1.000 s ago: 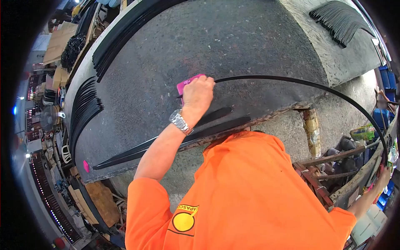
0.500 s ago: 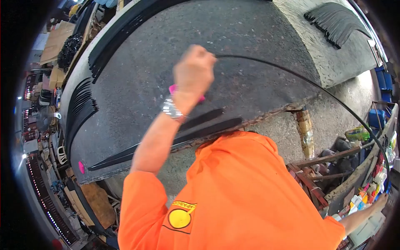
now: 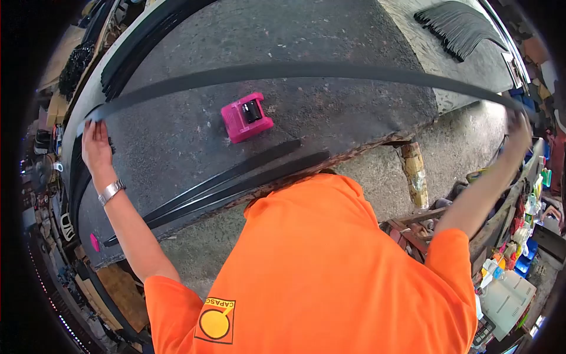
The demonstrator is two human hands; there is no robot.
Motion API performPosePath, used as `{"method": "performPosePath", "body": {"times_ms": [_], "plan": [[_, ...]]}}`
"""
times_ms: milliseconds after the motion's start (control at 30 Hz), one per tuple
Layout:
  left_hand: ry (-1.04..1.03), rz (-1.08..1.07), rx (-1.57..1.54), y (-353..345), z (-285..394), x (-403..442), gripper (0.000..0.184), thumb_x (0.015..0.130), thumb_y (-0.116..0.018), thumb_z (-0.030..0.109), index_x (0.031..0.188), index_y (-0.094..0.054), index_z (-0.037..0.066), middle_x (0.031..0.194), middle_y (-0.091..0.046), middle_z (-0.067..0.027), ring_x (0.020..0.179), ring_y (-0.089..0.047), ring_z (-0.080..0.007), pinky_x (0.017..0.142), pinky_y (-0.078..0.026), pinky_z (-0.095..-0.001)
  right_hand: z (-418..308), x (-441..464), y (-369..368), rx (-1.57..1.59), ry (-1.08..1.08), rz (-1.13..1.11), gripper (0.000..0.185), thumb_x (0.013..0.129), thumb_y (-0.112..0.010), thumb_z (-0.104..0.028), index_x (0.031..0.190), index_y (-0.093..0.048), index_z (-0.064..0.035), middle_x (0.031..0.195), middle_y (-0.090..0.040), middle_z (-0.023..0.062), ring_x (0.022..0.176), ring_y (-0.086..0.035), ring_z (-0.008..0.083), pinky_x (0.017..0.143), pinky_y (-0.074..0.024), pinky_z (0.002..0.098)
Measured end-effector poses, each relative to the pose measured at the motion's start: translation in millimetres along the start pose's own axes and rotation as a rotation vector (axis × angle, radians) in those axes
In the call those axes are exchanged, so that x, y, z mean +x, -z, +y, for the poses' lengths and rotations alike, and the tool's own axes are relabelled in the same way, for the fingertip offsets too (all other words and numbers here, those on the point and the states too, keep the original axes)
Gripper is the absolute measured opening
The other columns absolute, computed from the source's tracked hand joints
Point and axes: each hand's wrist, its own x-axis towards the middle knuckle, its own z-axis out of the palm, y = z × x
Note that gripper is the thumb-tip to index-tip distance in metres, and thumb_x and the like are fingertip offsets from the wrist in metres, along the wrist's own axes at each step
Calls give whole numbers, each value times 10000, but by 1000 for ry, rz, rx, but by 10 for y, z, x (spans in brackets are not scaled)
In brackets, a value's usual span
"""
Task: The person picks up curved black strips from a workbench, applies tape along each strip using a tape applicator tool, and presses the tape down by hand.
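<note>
Change: the strip (image 3: 265, 72) ran thin and edge-on half a second ago, curving down at the right; now its broad face shows in a shallow arc.
Left grip (image 3: 97, 144): has moved out from mid-table to the strip's left end, fingers straight against it; whether they pinch it, I cannot tell.
Right grip (image 3: 519, 133): higher than half a second ago, blurred, clamped on the strip near its right end, beyond the table (image 3: 348, 106).
Pink tool (image 3: 247, 118): mostly hidden by the left arm before, now in full view on the table, just nearer the person than the strip.
Writing: the badge (image 3: 215, 321) on the orange shirt (image 3: 342, 253) reads "CAPASC", above a yellow disc.
Strip looks: long, flat, dark grey-black, slightly blurred, spanning the table.
Tool looks: bright pink body, shiny black part set in it.
Loose strips (image 3: 259, 159): black, tapering, near the table's front edge.
</note>
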Motion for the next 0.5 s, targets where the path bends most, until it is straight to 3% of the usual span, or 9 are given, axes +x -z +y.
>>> {"method": "performPosePath", "body": {"times_ms": [67, 100, 167, 233, 300, 400, 500], "plan": [[44, 154, -123, 744, -194, 191, 354, 988, -641, 3, 1312, -546, -105, 1287, -606, -214, 1190, -629, -295, 1080, -559, -388, 140, -29, -924, 364, -185, -144, 349, 971, -677, -184, 1294, -656, -53, 1080, -726, 60, 1014, -693, 202, 777, -518, 330], [66, 179, -162, 1005, -285, 118, 340, 1002, -622, 7, 1309, -540, -114, 1296, -596, -217, 1210, -615, -289, 1100, -547, -387, 371, -42, -1328, 564, -272, -291, 259, 949, -686, -158, 1186, -675, -53, 967, -705, 71, 926, -687, 208, 756, -518, 339], [104, 178, -190, 1447, -493, -152, 312, 1031, -582, 20, 1294, -531, -140, 1300, -593, -217, 1229, -601, -274, 1133, -523, -381, 202, -649, -2148, 735, -381, -402, 172, 930, -668, -137, 1064, -660, -29, 830, -677, 103, 771, -664, 237, 708, -525, 356], [116, 223, -226, 1791, -834, -469, 297, 1059, -547, 46, 1262, -528, -170, 1295, -606, -218, 1229, -600, -254, 1158, -499, -371, 179, -1167, -2704, 769, -519, -453, 111, 907, -647, -125, 981, -635, -43, 772, -651, 107, 725, -656, 258, 713, -543, 354], [177, 388, -342, 1952, -1154, -745, 306, 1080, -526, 85, 1212, -539, -191, 1315, -611, -228, 1231, -598, -244, 1182, -473, -365, 220, -1622, -3006, 748, -683, -396, 139, 941, -634, -156, 1028, -612, -50, 913, -663, 114, 842, -657, 266, 762, -562, 391], [222, 245, -392, 2878, -1947, -860, 368, 1121, -421, 134, 1323, -516, -158, 1388, -582, -233, 1286, -574, -253, 1201, -441, -347, 600, -1941, -3187, 674, -840, -303, 251, 977, -619, -196, 1178, -589, -48, 1121, -647, 120, 1045, -634, 286, 874, -564, 468], [420, 514, -247, 2315, -1445, -1273, 376, 1109, -432, 128, 1365, -505, -138, 1435, -563, -229, 1341, -551, -274, 1183, -453, -378, 497, -2131, -3058, 478, -777, -304, 400, 975, -629, -205, 1330, -588, -26, 1234, -669, 143, 1170, -636, 309, 958, -544, 478]]}}
